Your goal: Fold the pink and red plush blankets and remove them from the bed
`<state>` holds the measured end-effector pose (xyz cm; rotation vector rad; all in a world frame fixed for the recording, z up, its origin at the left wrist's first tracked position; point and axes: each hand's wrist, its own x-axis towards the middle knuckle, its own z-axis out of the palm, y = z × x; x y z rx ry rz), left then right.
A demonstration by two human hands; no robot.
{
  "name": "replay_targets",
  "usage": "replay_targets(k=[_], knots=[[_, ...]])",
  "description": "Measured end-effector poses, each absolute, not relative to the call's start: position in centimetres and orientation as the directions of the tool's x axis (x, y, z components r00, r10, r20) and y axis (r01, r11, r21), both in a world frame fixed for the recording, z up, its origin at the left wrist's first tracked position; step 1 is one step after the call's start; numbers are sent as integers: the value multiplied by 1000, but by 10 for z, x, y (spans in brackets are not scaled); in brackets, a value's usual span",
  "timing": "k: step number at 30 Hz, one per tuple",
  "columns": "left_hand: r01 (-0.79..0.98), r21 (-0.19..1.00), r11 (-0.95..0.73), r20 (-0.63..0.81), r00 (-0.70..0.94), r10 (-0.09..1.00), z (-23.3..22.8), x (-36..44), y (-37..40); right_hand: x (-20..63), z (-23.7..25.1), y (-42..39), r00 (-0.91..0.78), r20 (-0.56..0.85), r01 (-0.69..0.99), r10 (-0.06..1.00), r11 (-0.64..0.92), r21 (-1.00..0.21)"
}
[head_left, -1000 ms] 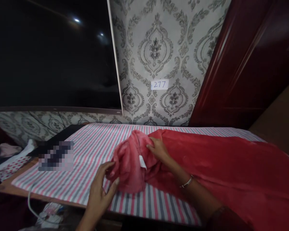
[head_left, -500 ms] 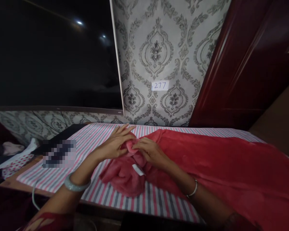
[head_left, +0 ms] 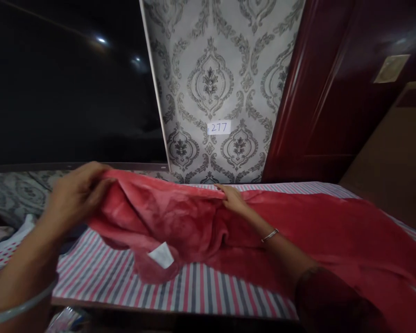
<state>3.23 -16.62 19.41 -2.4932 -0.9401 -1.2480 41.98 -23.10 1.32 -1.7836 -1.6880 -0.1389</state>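
White paper slip (head_left: 218,127) on patterned wallpaper (head_left: 208,83): handwritten "277". Nothing else legible.

Striped cloth (head_left: 201,289) on table, patterned wallpaper (head_left: 211,83) — paper label "277" (head_left: 218,127), dark screen (head_left: 62,92)
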Motion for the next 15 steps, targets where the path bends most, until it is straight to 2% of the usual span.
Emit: replay_targets(k=[6,10,11,13,15], knots=[[808,6,-589,793,355,495,211,16,-149,469,1,-275,284,472,918,835,-95,-384],[880,-96,-466,684,398,611,215,17,-136,494,24,-314,379,495,893,782,-167,-419],[892,-112,-438,677,391,623,216,17,-135,500,36,-325,415,533,882,737,-181,-436],[912,-93,-400,727,336,598,219,16,-133,510,66,-346,501,684,850,531,-150,-506],[921,-23,-390,811,246,532,222,14,-134,514,96,-367,487,804,870,342,-105,-482]])
